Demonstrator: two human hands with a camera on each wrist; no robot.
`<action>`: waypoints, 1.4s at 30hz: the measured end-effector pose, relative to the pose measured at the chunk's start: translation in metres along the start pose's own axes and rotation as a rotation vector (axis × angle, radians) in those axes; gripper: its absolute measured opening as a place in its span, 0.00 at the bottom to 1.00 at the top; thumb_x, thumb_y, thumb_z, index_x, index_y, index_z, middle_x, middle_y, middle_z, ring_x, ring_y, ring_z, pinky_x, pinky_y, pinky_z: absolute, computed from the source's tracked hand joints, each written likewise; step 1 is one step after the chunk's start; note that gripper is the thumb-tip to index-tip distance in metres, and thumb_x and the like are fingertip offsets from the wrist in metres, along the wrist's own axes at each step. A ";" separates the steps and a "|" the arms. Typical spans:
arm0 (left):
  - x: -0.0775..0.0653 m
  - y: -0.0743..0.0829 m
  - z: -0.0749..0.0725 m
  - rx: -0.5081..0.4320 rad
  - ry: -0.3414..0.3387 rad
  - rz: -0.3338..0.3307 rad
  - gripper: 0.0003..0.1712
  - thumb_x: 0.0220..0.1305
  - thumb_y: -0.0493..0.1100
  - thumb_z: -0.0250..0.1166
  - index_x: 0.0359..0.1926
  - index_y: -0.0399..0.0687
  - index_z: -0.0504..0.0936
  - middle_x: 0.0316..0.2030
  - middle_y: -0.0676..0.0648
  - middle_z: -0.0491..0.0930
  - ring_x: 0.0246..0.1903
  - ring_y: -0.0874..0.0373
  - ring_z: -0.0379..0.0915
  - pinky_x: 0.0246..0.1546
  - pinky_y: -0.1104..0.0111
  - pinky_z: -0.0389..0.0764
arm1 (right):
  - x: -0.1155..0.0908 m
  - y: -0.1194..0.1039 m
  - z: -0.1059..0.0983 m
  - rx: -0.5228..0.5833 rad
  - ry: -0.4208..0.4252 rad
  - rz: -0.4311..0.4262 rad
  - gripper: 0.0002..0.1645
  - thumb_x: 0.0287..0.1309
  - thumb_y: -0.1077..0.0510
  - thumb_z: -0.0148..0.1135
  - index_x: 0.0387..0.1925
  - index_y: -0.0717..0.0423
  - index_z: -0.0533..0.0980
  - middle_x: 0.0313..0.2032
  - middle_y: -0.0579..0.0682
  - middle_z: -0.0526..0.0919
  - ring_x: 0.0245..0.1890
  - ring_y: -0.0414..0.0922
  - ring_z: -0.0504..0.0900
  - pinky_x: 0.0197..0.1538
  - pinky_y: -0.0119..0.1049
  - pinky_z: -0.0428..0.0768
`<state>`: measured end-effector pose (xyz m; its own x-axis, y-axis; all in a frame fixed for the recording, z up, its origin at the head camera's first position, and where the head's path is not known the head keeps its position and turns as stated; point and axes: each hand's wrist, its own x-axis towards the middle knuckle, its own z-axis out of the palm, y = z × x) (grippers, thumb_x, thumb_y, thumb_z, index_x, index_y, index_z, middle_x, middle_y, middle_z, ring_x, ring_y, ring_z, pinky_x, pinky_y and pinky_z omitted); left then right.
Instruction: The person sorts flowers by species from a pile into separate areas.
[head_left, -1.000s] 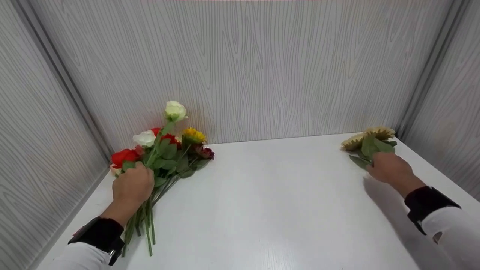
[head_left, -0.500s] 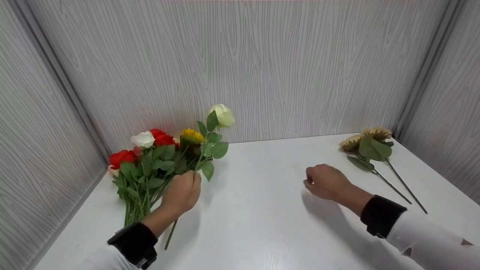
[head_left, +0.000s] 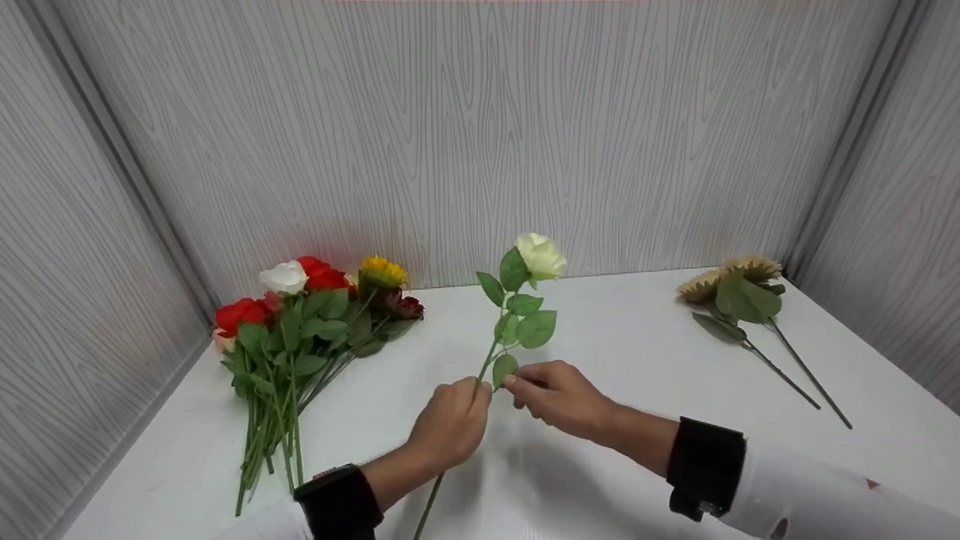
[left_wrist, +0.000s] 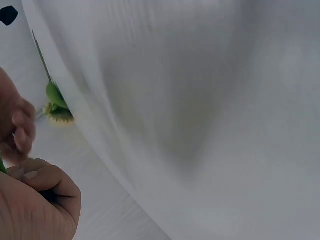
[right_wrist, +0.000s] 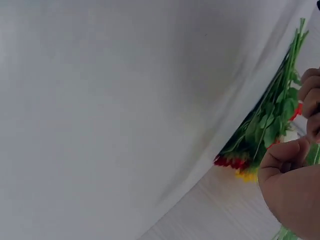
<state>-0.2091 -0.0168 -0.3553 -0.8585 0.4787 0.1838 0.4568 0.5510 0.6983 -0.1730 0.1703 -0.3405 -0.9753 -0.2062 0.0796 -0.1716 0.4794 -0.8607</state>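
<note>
A pale cream rose [head_left: 540, 256] leans up and to the right over the middle of the white table [head_left: 615, 330]. My left hand [head_left: 450, 424] grips its green stem below the leaves, and the stem's lower end runs down past the wrist. Thumb and fingertips of my right hand [head_left: 566, 397] pinch at the lowest leaf [head_left: 504, 369], just beside the left hand. In the left wrist view, the left hand [left_wrist: 37, 200] is curled, with the right hand's fingers [left_wrist: 17, 125] close by. The right wrist view shows my right hand [right_wrist: 295, 187] with thumb and fingers together.
On the left lies a pile of flowers: red roses [head_left: 244, 315], a white rose [head_left: 285, 277], a yellow flower [head_left: 382, 271] and a dark red one [head_left: 409, 307]. Beige sunflower-like flowers [head_left: 701, 286] lie at the right. A grey wood-grain wall [head_left: 480, 142] stands behind.
My left hand has drawn the cream rose from the left pile to the middle. My right hand has left the beige flowers and come across to the rose's lowest leaf.
</note>
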 end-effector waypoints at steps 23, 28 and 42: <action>-0.024 -0.022 -0.018 0.098 -0.191 -0.016 0.27 0.75 0.63 0.48 0.33 0.47 0.78 0.19 0.54 0.71 0.20 0.61 0.66 0.23 0.67 0.67 | 0.003 0.015 -0.012 0.077 0.231 0.143 0.15 0.71 0.53 0.57 0.35 0.62 0.79 0.24 0.50 0.77 0.21 0.40 0.72 0.26 0.32 0.71; -0.017 -0.051 -0.050 0.274 -0.083 -0.088 0.19 0.74 0.56 0.55 0.32 0.48 0.78 0.18 0.52 0.72 0.18 0.59 0.67 0.21 0.66 0.67 | 0.008 0.028 -0.028 -0.022 0.259 0.180 0.14 0.71 0.54 0.58 0.34 0.61 0.79 0.23 0.49 0.77 0.20 0.40 0.73 0.26 0.33 0.71; -0.013 -0.134 -0.132 0.786 -0.057 -0.238 0.20 0.68 0.48 0.60 0.23 0.41 0.78 0.15 0.47 0.72 0.16 0.53 0.70 0.17 0.61 0.72 | 0.018 0.062 -0.067 -0.222 0.235 0.252 0.17 0.69 0.55 0.57 0.25 0.60 0.79 0.20 0.51 0.80 0.14 0.38 0.70 0.20 0.32 0.69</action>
<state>-0.2895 -0.1871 -0.3605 -0.9494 0.3112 0.0420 0.3123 0.9497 0.0217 -0.2106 0.2536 -0.3586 -0.9915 0.1289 0.0150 0.0756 0.6677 -0.7406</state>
